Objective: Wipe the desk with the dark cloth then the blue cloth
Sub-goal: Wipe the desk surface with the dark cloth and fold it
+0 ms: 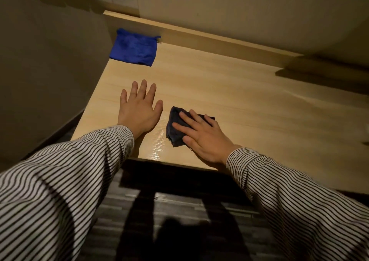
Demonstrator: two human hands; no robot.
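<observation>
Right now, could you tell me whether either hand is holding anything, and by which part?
Nothing is gripped. The right hand lies flat on the dark cloth, pressing its right part against the desk. The left hand rests empty on the desk.

The right hand (pixel 201 135) lay flat on the dark cloth (pixel 177 126), pressing it to the wooden desk (pixel 239 100) near the front edge. The left hand (pixel 139 106) rested open just beside it. The blue cloth (pixel 133 48) lay at the far left corner, well apart.
</observation>
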